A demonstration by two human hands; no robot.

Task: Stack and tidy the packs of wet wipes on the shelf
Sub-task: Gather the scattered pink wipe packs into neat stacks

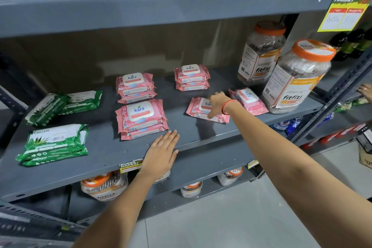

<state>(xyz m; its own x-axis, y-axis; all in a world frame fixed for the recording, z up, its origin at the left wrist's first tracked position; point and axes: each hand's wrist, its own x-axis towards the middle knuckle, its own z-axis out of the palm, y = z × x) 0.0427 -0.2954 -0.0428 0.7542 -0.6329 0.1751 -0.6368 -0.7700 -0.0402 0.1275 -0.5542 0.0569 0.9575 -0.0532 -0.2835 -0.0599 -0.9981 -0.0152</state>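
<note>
Grey shelf [201,137]: pink "kara" wipes stacks [142,119] [135,87] [192,77], green "ORIGAMI" packs [54,143] on the left, "fitfizz" jars [296,76] on the right (yellow "SUPER MARKET" tag [345,9] above); right hand [217,102] spread, fingers down on a loose kara pack [203,109], grip unclear; another loose pack [248,100] beside it; left hand [162,154] flat, fingers together, empty, on shelf edge

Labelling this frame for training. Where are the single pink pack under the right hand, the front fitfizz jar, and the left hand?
single pink pack [196,111]: head view, left wrapper.
front fitfizz jar [291,88]: head view, label.
left hand [161,155]: head view, back of hand.
</note>
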